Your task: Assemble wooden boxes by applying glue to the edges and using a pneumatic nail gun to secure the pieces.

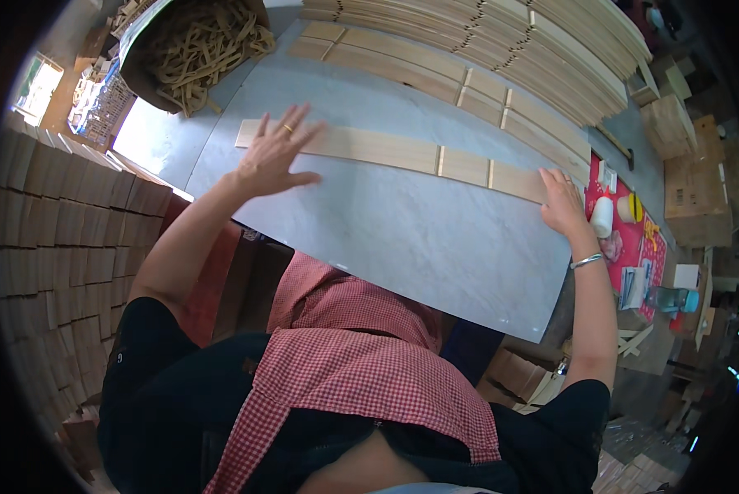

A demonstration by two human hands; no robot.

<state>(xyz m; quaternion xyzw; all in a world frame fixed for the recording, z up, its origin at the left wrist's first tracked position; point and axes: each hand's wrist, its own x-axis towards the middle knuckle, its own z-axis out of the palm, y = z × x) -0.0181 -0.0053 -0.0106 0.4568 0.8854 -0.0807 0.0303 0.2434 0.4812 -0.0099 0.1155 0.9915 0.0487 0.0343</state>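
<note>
A long, pale wooden board (pixel 386 150) with crosswise grooves lies across the grey marbled tabletop (pixel 369 222). My left hand (pixel 275 152) is over the board near its left end, fingers spread and slightly blurred; whether the palm touches the wood I cannot tell. At the opposite end, my right hand (pixel 562 202) grips the board, fingers on the far side and thumb at the near edge. Beyond it, more grooved boards (pixel 419 74) lie side by side.
Stacked grooved boards (pixel 501 37) fill the far side. A bin of wood strips (pixel 201 62) stands far left, above piled wooden pieces (pixel 65 222). Right of my right hand are a white bottle (pixel 601 217), a yellow tape roll (pixel 630 207), a clear bottle (pixel 672 299) and a hammer (pixel 618 146).
</note>
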